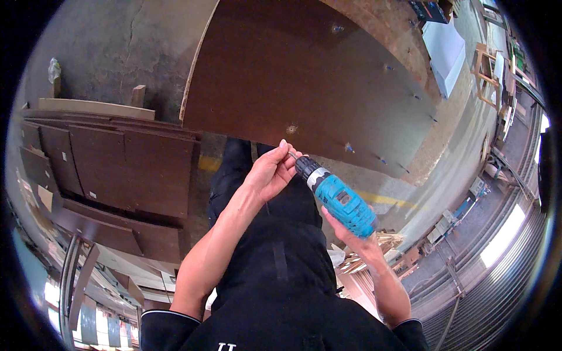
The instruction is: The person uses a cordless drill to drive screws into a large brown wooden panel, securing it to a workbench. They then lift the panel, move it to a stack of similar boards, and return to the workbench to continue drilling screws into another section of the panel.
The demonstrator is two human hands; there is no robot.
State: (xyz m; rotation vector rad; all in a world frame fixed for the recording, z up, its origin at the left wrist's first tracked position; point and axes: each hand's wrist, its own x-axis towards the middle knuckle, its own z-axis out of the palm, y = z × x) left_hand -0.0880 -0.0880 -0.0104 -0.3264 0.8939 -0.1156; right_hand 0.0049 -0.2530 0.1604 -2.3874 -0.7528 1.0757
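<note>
My right hand (346,231) is wrapped round a teal and black cordless drill (342,202), its chuck pointing up and to the left. Just in front of the chuck, my left hand (274,171) has thumb and fingers pinched together at the tip of the bit. Whatever small piece sits between them is too hidden to name. Beyond both hands lies a large dark brown board (275,70), its near edge close to my left fingertips. A pale-ringed hole or mark (291,129) shows near that edge, and several small blue-and-metal fittings (349,148) stand along the board's right part.
Dark brown panels (129,161) are stacked at my left, with a light wooden strip (96,107) behind them. At the far right stand a white-blue sheet (445,52) and a wooden frame (485,73). Wood offcuts (383,243) lie beside my right forearm.
</note>
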